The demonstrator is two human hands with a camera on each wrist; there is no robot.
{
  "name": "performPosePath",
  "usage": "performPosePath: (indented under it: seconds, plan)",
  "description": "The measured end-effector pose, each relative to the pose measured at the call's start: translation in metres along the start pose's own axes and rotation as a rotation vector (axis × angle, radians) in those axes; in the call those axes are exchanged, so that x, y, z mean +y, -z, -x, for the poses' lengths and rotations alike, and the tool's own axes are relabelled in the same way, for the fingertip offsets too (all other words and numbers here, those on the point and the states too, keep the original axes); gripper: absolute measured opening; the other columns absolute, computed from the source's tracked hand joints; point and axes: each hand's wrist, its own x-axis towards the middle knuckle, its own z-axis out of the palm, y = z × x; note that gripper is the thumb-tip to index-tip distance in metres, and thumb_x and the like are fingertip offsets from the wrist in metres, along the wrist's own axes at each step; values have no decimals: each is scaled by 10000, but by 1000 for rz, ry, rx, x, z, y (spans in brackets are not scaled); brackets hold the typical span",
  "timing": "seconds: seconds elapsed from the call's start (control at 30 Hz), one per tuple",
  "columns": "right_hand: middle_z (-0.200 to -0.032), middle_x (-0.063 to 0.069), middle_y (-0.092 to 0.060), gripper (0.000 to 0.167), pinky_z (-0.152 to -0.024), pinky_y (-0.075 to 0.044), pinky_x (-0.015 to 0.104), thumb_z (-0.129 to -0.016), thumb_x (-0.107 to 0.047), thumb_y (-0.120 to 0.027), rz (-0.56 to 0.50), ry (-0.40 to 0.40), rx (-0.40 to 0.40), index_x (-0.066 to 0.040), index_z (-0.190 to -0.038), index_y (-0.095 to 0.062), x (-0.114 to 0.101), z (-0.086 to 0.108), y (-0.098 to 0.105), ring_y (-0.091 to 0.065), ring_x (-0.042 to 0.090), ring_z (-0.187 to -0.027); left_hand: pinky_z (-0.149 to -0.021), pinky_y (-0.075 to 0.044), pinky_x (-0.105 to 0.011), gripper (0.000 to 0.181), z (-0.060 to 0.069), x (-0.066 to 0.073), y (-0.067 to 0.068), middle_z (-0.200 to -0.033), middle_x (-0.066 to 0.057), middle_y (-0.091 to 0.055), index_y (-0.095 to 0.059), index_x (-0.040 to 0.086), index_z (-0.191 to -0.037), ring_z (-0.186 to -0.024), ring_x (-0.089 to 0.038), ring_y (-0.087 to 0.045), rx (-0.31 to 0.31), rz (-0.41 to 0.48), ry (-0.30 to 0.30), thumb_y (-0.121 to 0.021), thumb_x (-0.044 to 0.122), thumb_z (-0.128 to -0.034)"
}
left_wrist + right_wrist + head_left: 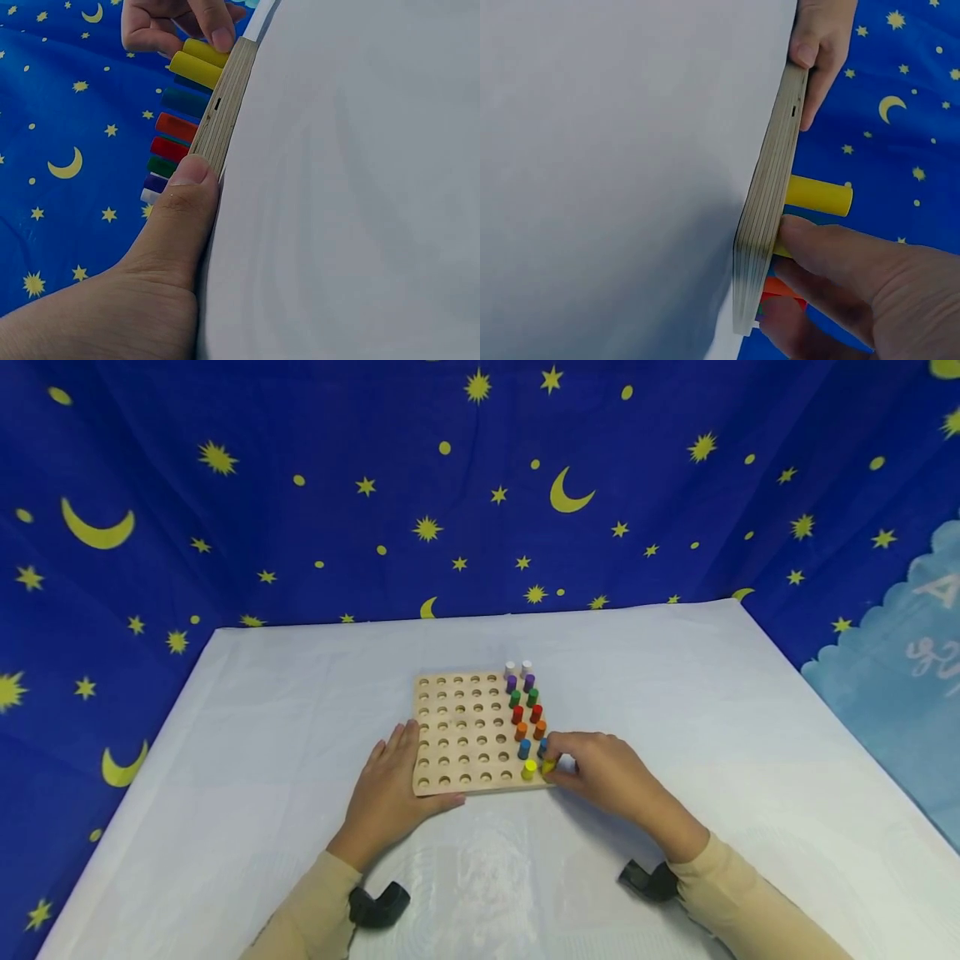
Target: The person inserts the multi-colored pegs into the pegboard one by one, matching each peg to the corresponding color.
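Observation:
A wooden pegboard [453,752] lies on the table with rows of round holes. Two columns of coloured pegs stand along its right side, in pairs of white, purple, green, red, orange, blue and yellow. At the near right corner my right hand [611,777] pinches a yellow peg [550,765] between thumb and finger; its lower end is at the board. Beside it stands another yellow peg [529,769]. My left hand [386,789] rests at the near left corner, fingers along the left side and thumb [184,199] against the front edge.
A white cloth [285,693] covers the table. Behind it hangs a blue curtain [337,527] with yellow stars and moons. Black curved pieces [380,906] are at both wrists, near the tan sleeves [311,910]. Light blue printed fabric [900,677] hangs at the right.

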Motion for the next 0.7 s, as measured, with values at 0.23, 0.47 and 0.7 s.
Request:
performPosePath:
  seconds: [0.23, 0.47, 0.7]
  plan:
    - [-864, -150, -671, 182, -527, -433, 189, -834, -265, -809, -111, -13, -44, -272, -943, -663, 6, 2, 0, -493, 17, -598, -1273, -102, -501, 1331, -1, -1, -2, -1665, -135, -141, -101, 33, -1592, -1550, -310, -140, -7, 0, 13, -692, 801, -679]
    - [-934, -127, -699, 224, -553, -483, 199, -845, -227, -795, -215, -71, -77, -249, -1028, -668, 10, 3, -1, -547, 40, -635, -1270, -110, -514, 1331, -1, -1, -3, -1662, -147, -154, -111, 25, -1589, -1546, -324, -150, 0, 0, 6, -704, 790, -677]
    - [-951, -111, -692, 466, -547, -494, 217, -791, -453, -817, -228, -111, -61, -263, -1169, -621, 12, 6, 3, -571, 56, -600, -1271, -107, -507, 1340, -1, 0, -5, -1661, -149, -155, -106, 27, -1590, -1548, -318, -148, -4, 11, 3, -713, 788, -669]
